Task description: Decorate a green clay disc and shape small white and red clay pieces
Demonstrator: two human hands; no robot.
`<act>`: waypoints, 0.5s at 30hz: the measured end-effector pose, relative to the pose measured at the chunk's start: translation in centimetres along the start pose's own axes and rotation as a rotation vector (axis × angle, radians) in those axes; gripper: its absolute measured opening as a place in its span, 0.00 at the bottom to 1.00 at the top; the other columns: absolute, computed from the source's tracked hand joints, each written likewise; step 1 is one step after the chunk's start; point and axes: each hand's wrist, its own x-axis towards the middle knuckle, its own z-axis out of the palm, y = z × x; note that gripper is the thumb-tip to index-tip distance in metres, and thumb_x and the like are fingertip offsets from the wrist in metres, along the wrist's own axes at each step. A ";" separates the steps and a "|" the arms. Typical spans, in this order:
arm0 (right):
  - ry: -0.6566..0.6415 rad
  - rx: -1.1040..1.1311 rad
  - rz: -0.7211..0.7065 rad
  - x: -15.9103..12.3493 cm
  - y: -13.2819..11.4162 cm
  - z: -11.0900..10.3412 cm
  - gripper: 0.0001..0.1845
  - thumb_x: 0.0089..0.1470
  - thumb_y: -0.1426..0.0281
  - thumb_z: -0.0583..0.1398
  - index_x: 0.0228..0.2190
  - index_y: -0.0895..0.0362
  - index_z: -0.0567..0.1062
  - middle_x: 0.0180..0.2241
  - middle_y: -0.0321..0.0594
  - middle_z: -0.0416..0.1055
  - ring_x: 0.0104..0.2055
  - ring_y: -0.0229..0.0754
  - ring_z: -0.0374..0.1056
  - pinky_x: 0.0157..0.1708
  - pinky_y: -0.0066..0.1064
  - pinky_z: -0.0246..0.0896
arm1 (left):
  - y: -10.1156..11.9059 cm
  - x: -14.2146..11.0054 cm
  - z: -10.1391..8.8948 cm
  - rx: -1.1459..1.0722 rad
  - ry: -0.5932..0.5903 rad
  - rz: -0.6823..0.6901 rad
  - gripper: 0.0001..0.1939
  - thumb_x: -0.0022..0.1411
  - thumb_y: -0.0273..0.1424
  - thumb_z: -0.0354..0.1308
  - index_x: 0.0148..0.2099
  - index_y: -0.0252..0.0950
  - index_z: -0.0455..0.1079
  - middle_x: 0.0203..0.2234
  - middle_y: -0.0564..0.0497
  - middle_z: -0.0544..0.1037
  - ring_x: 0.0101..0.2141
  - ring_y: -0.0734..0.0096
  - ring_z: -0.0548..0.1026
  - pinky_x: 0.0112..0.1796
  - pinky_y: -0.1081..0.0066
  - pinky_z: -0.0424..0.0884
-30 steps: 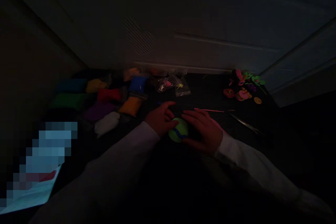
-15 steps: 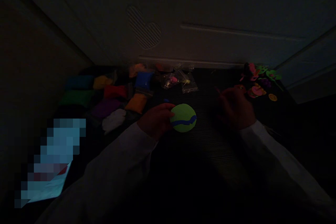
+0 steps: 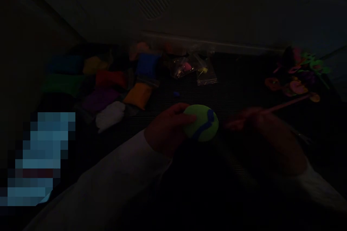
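Observation:
My left hand (image 3: 169, 128) grips a light green round disc (image 3: 202, 131) by its left edge, thumb on top. A wavy blue strip (image 3: 207, 124) runs across the disc's face. To the right of it, my right hand (image 3: 271, 133) is closed around a thin pinkish stick (image 3: 288, 103), which points up and to the right. That hand is blurred and dim, and its fingertips come close to the disc; whether they touch it I cannot tell. A small blue lump (image 3: 176, 94) lies on the dark table beyond my left hand.
Bags of coloured clay, among them an orange one (image 3: 138, 95) and a white one (image 3: 110, 116), lie at the left. Small clear bags (image 3: 206, 76) sit near the back panel. Coloured shapes (image 3: 298, 86) cluster at the right. A lit, pixelated screen (image 3: 40, 155) is at lower left.
The view has shifted and darkened. The disc is tilted now, its blue strip running more steeply. My right hand has turned and come nearer the disc, so the stick points up and right.

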 end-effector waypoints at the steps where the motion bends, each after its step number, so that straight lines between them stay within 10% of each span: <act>1: -0.005 -0.016 0.042 -0.1 0.0 0.3 0.07 0.58 0.65 0.57 0.33 0.50 0.75 0.27 0.35 0.77 0.31 0.41 0.75 0.28 0.31 0.72 | 0.1 -0.1 -0.1 0.004 0.008 0.011 0.09 0.50 0.24 0.58 0.36 0.35 0.66 0.31 0.50 0.78 0.31 0.66 0.77 0.32 0.67 0.75; 5: 0.024 0.068 0.213 -0.1 0.3 0.7 0.03 0.51 0.65 0.64 0.29 0.50 0.76 0.27 0.34 0.79 0.30 0.40 0.76 0.27 0.29 0.71 | 0.2 0.2 -0.9 0.198 0.064 0.125 0.16 0.47 0.29 0.63 0.39 0.37 0.64 0.31 0.52 0.77 0.31 0.66 0.77 0.31 0.67 0.75; 10: 0.075 0.102 0.228 0.4 1.7 0.7 0.07 0.50 0.67 0.65 0.27 0.51 0.70 0.25 0.31 0.77 0.32 0.39 0.75 0.31 0.30 0.70 | 0.2 0.4 -1.9 1.032 0.189 0.689 0.19 0.49 0.33 0.64 0.44 0.37 0.67 0.37 0.51 0.77 0.35 0.64 0.76 0.38 0.63 0.73; 15: 0.076 -0.079 0.119 0.6 2.4 0.7 0.07 0.51 0.65 0.64 0.28 0.50 0.70 0.27 0.32 0.75 0.33 0.41 0.73 0.29 0.31 0.67 | 0.3 0.2 -1.9 1.158 0.139 0.743 0.23 0.52 0.34 0.62 0.52 0.37 0.66 0.40 0.50 0.78 0.35 0.67 0.78 0.35 0.70 0.75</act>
